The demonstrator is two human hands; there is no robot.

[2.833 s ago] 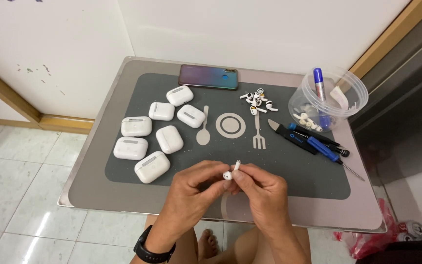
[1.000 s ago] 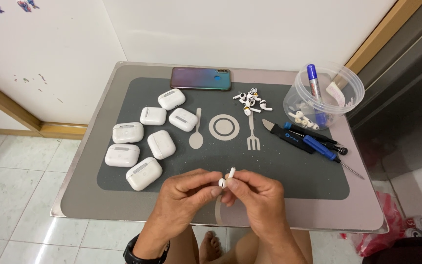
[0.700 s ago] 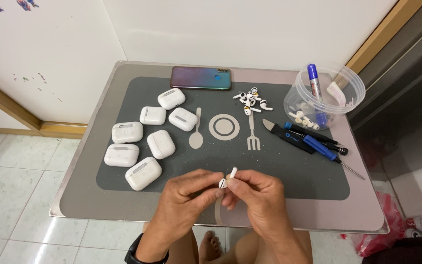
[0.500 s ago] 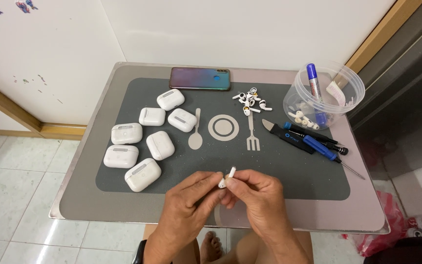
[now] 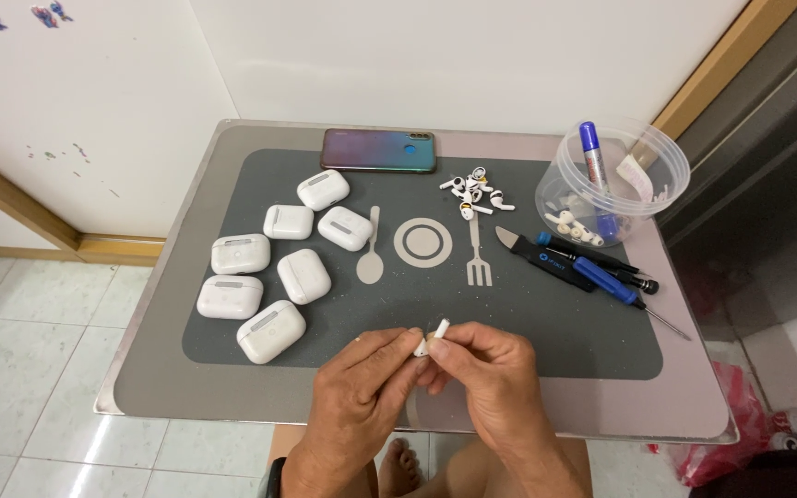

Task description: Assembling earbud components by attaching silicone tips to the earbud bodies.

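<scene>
Hands unmoved, both grips pinching perhaps an earbud point(image 5: 430, 339), grey mat point(image 5: 343, 332), tiled floor point(image 5: 39, 369)

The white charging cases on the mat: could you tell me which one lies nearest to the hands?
The case at the front of the group, closest to the table's near edge, just left of the left hand. The other six cases lie farther back, toward the phone.

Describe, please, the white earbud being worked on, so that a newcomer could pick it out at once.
Start at the grey placemat on the small table and go to its near edge, where the left hand and right hand meet. The white earbud is pinched between their fingertips. Unlike the loose earbuds heaped near the phone, it is held off the mat.
</scene>
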